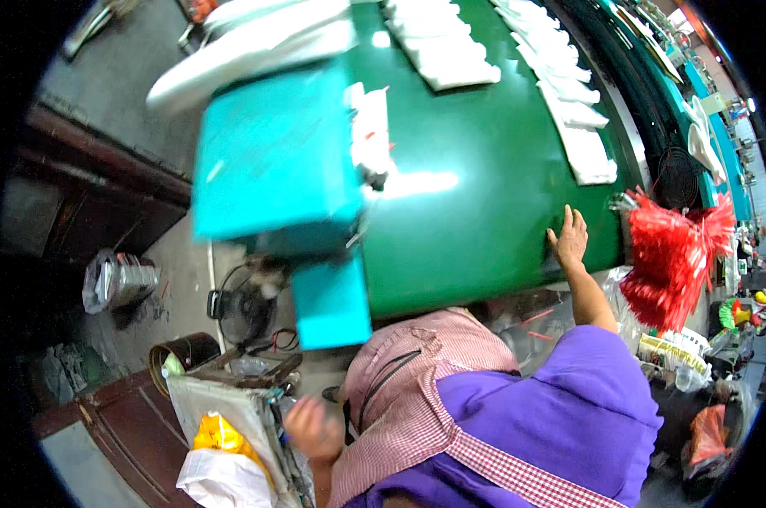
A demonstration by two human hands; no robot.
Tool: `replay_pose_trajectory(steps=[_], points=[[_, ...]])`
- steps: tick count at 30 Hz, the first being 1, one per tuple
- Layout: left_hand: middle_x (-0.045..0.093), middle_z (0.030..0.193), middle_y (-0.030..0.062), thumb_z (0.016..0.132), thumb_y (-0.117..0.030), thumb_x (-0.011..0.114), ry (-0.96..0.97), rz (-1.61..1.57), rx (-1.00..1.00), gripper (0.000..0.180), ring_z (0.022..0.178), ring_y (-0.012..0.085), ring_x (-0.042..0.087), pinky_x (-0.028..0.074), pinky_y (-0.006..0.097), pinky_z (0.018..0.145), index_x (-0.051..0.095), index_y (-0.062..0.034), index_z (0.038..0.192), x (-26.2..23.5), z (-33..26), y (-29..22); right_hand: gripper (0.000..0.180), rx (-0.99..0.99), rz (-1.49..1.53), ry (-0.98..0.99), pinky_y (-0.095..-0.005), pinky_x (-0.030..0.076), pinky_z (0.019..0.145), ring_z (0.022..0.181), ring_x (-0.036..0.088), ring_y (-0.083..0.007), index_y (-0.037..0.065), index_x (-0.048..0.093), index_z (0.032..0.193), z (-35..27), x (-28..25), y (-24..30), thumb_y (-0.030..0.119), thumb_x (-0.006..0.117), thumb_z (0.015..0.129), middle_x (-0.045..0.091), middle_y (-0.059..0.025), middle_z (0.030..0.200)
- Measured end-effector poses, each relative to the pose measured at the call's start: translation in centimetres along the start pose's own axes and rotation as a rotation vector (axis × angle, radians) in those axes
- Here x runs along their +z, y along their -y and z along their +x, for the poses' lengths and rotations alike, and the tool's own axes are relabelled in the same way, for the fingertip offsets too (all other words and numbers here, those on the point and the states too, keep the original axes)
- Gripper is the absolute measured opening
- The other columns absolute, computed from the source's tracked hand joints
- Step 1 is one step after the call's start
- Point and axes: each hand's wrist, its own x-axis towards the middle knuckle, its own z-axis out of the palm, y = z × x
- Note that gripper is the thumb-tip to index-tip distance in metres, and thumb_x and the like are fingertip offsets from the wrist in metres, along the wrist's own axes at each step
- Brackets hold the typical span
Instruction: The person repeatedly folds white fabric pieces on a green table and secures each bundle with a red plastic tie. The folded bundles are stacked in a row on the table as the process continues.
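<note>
My right hand [569, 244] lies on the green belt surface [459, 245] near its right edge, fingers stretched out, nothing in it. My left hand [314, 430] is low beside my checked apron, next to a cluttered stand [222, 391]. Motion smears its fingers, so I cannot make out whether it holds anything. Ahead on the belt, overlapping soft white pieces form one row [446, 42] in the middle and another row [569, 102] at the right. A bundle of red strips [671, 258] hangs just right of my right hand.
A turquoise box-shaped housing [273, 157] stands at the belt's left, with white material [256, 51] behind it and small white and red pieces [370, 131] along its side. Below it are a black fan [246, 305] and a turquoise panel [332, 305]. A yellow and white bag [226, 461] sits lower left.
</note>
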Motion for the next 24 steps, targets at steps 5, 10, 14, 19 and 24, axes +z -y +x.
replay_pose_trajectory(steps=[5, 10, 14, 19, 24], points=[[0.057, 0.12, 0.0156, 0.079, -0.009, 0.065, 0.12, -0.257, 0.069, 0.036, 0.113, 0.0344, 0.053, 0.044, 0.044, 0.095, 0.06, -0.003, 0.114, 18.3, 19.9, -8.1, 0.091, -0.081, -0.059, -0.122, -0.046, 0.041, 0.096, 0.123, 0.04, -0.0383, 0.016, 0.028, 0.143, 12.8, 3.6, -7.5, 0.031, 0.079, 0.07, 0.037, -0.0193, 0.138], [0.051, 0.127, 0.0181, 0.081, -0.008, 0.063, 0.254, -0.287, -0.065, 0.04, 0.115, 0.0361, 0.05, 0.04, 0.043, 0.098, 0.056, -0.0021, 0.121, 25.2, 29.5, -8.7, 0.06, -0.107, 0.013, 0.224, -0.0457, 0.052, 0.074, 0.092, 0.055, -0.0363, 0.019, 0.046, 0.132, 20.9, 7.6, -10.2, 0.019, 0.07, 0.077, 0.051, -0.0175, 0.109], [0.046, 0.134, 0.0165, 0.082, -0.013, 0.064, 0.25, -0.13, 0.023, 0.047, 0.124, 0.0353, 0.043, 0.036, 0.046, 0.104, 0.051, -0.006, 0.126, 31.1, 35.1, -6.3, 0.047, -0.189, 0.017, 0.4, -0.0469, 0.05, 0.068, 0.082, 0.061, -0.037, 0.017, 0.052, 0.125, 25.5, 4.6, -7.9, 0.021, 0.066, 0.08, 0.056, -0.0151, 0.099], [0.036, 0.145, 0.0118, 0.081, -0.022, 0.064, 0.258, 0.134, 0.053, 0.06, 0.135, 0.0312, 0.032, 0.025, 0.05, 0.11, 0.043, -0.012, 0.137, 36.4, 38.6, -3.6, 0.045, -0.377, 0.351, 0.168, -0.043, 0.05, 0.075, 0.087, 0.063, -0.0365, 0.005, 0.061, 0.112, 35.3, -2.0, -1.6, 0.037, 0.068, 0.081, 0.064, -0.0172, 0.098], [0.036, 0.146, 0.0092, 0.078, -0.027, 0.066, 0.323, 0.103, -0.002, 0.063, 0.136, 0.0298, 0.03, 0.024, 0.05, 0.11, 0.045, -0.0172, 0.136, 37.3, 38.5, -2.7, 0.081, -0.73, 0.482, -0.18, -0.0458, 0.032, 0.105, 0.127, 0.038, -0.0395, 0.011, 0.037, 0.14, 49.4, -2.6, 10.8, 0.021, 0.075, 0.07, 0.04, -0.0214, 0.138]])
